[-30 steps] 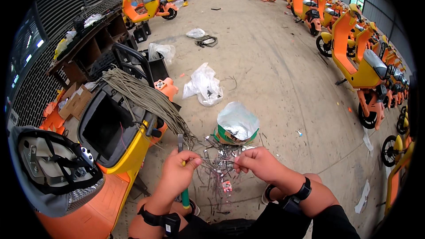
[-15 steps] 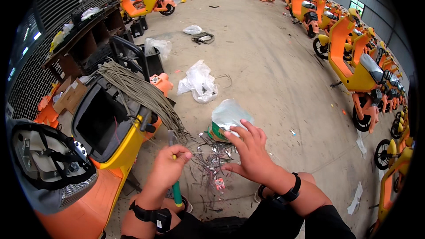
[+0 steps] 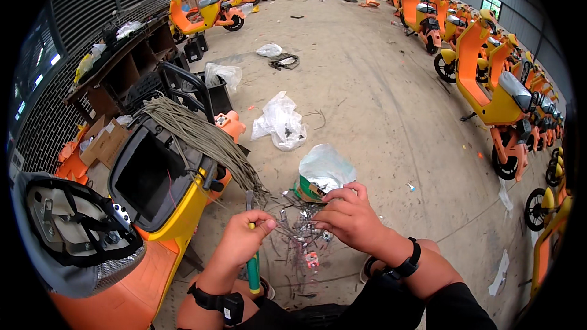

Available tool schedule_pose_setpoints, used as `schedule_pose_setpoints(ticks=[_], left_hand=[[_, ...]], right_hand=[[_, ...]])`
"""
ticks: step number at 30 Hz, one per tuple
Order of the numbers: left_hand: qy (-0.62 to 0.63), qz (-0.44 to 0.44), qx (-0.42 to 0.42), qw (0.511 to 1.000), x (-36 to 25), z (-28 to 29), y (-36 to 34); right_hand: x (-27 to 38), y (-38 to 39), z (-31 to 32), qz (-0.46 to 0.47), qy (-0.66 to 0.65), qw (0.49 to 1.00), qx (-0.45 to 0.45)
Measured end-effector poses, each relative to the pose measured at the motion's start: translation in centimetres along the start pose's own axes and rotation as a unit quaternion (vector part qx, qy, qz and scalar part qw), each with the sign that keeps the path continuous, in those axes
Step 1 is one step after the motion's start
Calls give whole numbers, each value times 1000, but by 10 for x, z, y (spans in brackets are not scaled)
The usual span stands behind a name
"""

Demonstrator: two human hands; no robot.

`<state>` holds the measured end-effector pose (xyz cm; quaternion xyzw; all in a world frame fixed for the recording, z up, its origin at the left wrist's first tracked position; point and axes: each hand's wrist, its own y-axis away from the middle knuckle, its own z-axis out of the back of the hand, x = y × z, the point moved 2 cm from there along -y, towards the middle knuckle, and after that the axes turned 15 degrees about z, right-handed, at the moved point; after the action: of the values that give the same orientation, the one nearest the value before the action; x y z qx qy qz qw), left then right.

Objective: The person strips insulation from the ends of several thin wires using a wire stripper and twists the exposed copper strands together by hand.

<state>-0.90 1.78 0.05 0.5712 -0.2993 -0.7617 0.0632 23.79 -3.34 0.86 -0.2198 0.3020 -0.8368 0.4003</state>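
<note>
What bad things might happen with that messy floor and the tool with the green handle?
The green-handled tool in the left hand might slip and drop. Loose scraps scattered on the floor could poke someone's fingers or get stepped on. And the bundle of cables, draped over the yellow scooter, might slide off.

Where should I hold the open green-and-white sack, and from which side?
Take the sack probably by its far rim, pinching from above: its mouth is open upward, this thin edge stands raised and uncovered, while the right hand overlaps the near right side.
</note>
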Motion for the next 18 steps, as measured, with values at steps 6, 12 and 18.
schedule_pose_setpoints(ticks=[6,12,18], left_hand=[[-31,-28,-28,999,4,-1,-3],[-201,-215,-183,938,-12,-13,15],[-190,-199,-195,941,-8,-6,7]], right_hand=[[-3,10,-8,-234,-233,944,2],[-7,23,-26,-546,-554,628,-19],[-14,27,-17,-429,-399,810,23]])
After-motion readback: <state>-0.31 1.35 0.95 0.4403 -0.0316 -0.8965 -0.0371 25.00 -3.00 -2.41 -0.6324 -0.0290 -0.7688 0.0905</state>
